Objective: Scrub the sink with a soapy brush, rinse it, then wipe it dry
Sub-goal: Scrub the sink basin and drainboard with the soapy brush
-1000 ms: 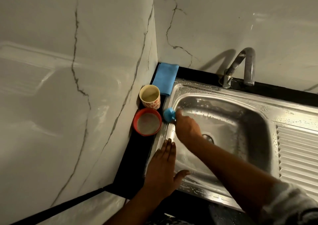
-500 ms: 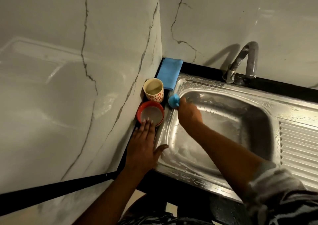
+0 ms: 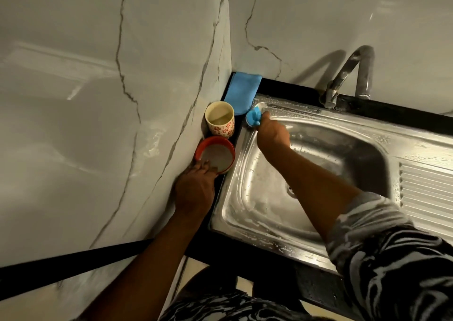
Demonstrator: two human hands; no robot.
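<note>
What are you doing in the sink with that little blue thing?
Someone is scrubbing the shiny steel sink. Their right hand grips a small blue plastic brush at the sink's far left corner. Their left hand touches the near rim of a round red bowl of cloudy liquid beside it. Suds streak the basin; no rinsing yet.

the bowl (image 3: pixel 217 155), cup (image 3: pixel 220 119) and cloth (image 3: pixel 241 91) line up front to back on the counter (image 3: pixel 289 86), left of the sink (image 3: pixel 257 198). the tap (image 3: pixel 348 75) stands behind the sink, with the drainboard (image 3: pixel 429 193) on its right. the right hand (image 3: pixel 273 134) holds the brush (image 3: pixel 253 119) on the sink's back-left rim. the left hand (image 3: pixel 196 190) touches the bowl's near rim.
</note>
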